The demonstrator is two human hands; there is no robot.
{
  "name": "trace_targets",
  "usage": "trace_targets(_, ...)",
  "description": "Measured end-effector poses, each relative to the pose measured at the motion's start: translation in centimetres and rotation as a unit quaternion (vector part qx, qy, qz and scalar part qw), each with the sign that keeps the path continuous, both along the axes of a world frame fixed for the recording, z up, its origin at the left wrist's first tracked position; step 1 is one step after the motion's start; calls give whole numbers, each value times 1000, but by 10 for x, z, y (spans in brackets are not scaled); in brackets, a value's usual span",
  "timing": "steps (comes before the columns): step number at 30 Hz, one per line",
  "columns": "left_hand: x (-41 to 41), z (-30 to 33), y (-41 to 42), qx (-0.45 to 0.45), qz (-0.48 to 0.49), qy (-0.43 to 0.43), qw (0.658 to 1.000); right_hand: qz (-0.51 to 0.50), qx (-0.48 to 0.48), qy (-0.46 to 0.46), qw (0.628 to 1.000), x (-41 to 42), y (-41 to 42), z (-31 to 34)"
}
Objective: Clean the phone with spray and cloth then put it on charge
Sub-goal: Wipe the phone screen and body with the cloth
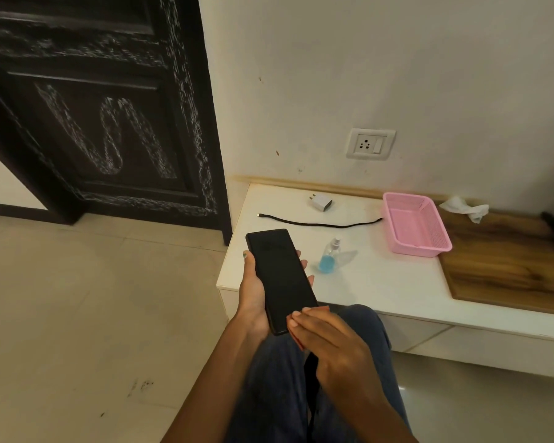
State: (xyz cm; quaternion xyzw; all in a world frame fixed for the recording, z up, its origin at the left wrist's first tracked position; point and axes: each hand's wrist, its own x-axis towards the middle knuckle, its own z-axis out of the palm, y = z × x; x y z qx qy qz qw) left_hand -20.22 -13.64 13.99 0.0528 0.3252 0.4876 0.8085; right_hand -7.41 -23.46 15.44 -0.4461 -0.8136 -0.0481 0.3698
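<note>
My left hand grips a black phone, screen up and dark, held over my lap at the white table's near left corner. At the phone's lower end my right hand presses flat, with a red cloth under its fingers; only a thin edge of the cloth shows. A small clear spray bottle with blue liquid stands on the table just right of the phone. Farther back lie a black charging cable and a white charger plug. A wall socket sits above them.
A pink plastic basket stands on the white table, beside a wooden surface with a crumpled white tissue. A dark carved door is at the left. My knees in blue jeans are below the hands.
</note>
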Motion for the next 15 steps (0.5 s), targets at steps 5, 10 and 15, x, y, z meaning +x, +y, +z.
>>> trace_targets(5, -5, 7, 1, 19, -24, -16, 999, -9, 14, -1, 1000, 18, 4, -3)
trace_targets(10, -7, 9, -1, 20, -47, -9, 999, 0, 29, -2, 1000, 19, 5, -6)
trace_targets(15, -10, 8, -2, 31, -74, 14, 997, -20, 44, -7, 999, 21, 6, -12)
